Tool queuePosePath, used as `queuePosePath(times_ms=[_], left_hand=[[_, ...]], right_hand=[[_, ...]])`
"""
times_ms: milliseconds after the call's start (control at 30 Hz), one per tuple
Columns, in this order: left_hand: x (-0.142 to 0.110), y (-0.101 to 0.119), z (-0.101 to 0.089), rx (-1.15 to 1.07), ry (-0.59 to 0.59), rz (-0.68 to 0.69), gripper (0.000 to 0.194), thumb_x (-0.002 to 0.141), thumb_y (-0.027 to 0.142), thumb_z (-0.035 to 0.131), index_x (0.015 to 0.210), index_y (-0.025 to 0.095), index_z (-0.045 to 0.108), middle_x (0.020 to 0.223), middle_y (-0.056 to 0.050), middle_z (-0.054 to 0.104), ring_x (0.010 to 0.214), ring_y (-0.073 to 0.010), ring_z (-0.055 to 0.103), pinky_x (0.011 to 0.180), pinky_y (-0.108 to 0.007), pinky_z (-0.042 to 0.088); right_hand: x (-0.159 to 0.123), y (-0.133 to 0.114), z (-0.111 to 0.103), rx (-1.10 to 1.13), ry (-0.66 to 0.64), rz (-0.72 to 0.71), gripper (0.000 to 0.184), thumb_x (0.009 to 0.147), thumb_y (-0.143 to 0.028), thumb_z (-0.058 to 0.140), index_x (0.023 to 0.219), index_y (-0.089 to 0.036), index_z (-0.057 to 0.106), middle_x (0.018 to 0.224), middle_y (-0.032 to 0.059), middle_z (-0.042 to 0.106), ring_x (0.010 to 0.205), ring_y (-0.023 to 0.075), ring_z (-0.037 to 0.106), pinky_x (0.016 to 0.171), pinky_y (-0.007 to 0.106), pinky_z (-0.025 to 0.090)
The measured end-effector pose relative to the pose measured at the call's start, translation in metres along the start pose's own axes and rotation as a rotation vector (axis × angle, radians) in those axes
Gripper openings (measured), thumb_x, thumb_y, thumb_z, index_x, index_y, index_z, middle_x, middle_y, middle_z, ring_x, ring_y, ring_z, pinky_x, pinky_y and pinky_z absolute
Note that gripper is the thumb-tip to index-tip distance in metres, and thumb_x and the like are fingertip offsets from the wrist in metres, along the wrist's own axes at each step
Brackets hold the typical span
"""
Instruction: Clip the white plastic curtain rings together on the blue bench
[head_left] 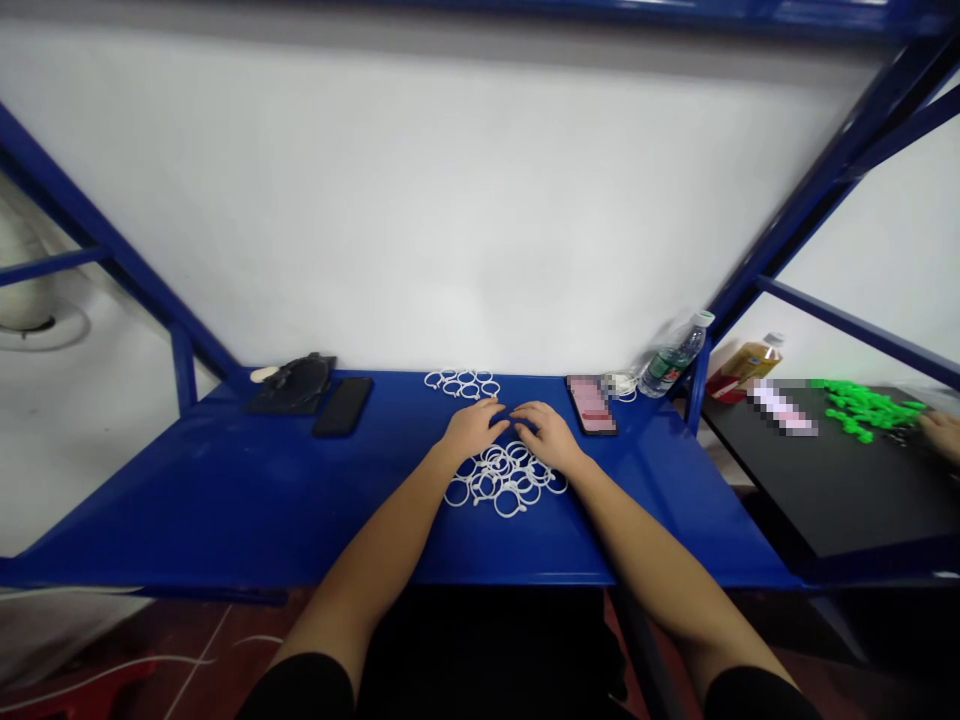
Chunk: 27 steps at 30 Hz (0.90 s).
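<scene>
My left hand (pixel 472 428) and my right hand (pixel 547 435) rest at the middle of the blue table (pixel 247 490), close together. Fingers on both are stretched out and slightly curved, with the tips pointing toward each other; nothing shows between them. Just in front of me lies a loose pile of thin white plastic rings (pixel 496 482), each with a small tab, many of them overlapping. Both hands border the far side of this pile and partly cover it. Beyond my fingers, a smaller group of white rings (pixel 461 384) lies flat near the wall.
Left are a black phone (pixel 343 406) and a black plastic bag (pixel 298 386). Right are a phone with a pink screen (pixel 592 405), a white cable (pixel 622 388) and a water bottle (pixel 676 356). Another person's hand (pixel 941 432) is by green pieces (pixel 866 408) on a black table (pixel 832 500).
</scene>
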<state>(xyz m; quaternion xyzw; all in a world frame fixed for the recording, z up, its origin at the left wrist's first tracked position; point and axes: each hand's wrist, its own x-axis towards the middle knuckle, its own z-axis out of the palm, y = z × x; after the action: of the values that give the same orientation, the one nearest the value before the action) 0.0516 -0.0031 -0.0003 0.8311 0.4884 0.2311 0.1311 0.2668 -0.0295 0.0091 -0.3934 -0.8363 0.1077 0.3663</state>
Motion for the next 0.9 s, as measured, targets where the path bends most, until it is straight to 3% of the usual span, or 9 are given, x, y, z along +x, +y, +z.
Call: queuePosePath(times_ms=[100,333,433,600,767,900], left_hand=[[-0.006,-0.003,-0.012,-0.09,-0.016,0.03,0.033,0.1,0.04,0.06,0.123,0.023,0.074,0.128,-0.009,0.073,0.118,-0.0252,0.068,0.104,-0.04,0.052],[-0.014,-0.005,-0.031,-0.242,-0.294,0.053,0.036,0.077,0.048,0.083,0.103,0.025,0.081,0.096,-0.003,0.078,0.083,-0.0194,0.072,0.074,-0.028,0.054],[-0.013,-0.004,-0.029,-0.235,-0.309,0.087,0.021,0.081,0.044,0.078,0.088,0.024,0.081,0.086,-0.003,0.077,0.077,-0.018,0.071,0.069,-0.027,0.051],[-0.012,-0.001,-0.027,-0.268,-0.266,0.042,0.02,0.089,0.037,0.068,0.08,0.022,0.076,0.078,-0.001,0.075,0.072,-0.0164,0.067,0.065,-0.027,0.047],[-0.01,0.006,-0.031,-0.351,-0.086,-0.011,0.023,0.094,0.038,0.062,0.093,0.02,0.077,0.086,-0.002,0.077,0.076,-0.0168,0.068,0.068,-0.027,0.05],[-0.009,0.014,-0.029,-0.341,0.049,-0.001,0.023,0.096,0.033,0.06,0.105,0.021,0.077,0.095,-0.004,0.079,0.076,-0.0158,0.069,0.073,-0.028,0.052]], right_hand=[[0.0,0.0,0.0,-0.008,-0.026,-0.001,0.026,0.095,-0.018,0.061,0.116,-0.025,0.074,0.111,0.0084,0.075,0.107,0.0251,0.068,0.098,0.045,0.054],[-0.002,0.002,0.002,-0.033,-0.064,0.016,0.023,0.095,-0.018,0.062,0.114,-0.024,0.075,0.108,0.007,0.078,0.1,0.0242,0.07,0.093,0.042,0.055],[-0.002,0.005,0.004,-0.04,-0.081,0.017,0.022,0.095,-0.018,0.063,0.113,-0.024,0.075,0.108,0.0068,0.078,0.099,0.0238,0.07,0.094,0.041,0.055],[-0.002,0.003,0.003,-0.018,-0.133,0.042,0.023,0.094,-0.018,0.063,0.113,-0.023,0.075,0.106,0.0064,0.078,0.097,0.0221,0.072,0.091,0.037,0.055],[-0.001,-0.003,-0.001,0.028,-0.204,0.085,0.024,0.096,-0.02,0.062,0.116,-0.025,0.076,0.102,0.0035,0.079,0.088,0.0192,0.073,0.08,0.03,0.054],[0.0,-0.007,-0.004,0.099,-0.156,0.123,0.027,0.103,-0.027,0.054,0.121,-0.025,0.074,0.11,0.0048,0.079,0.095,0.0201,0.074,0.085,0.031,0.054]])
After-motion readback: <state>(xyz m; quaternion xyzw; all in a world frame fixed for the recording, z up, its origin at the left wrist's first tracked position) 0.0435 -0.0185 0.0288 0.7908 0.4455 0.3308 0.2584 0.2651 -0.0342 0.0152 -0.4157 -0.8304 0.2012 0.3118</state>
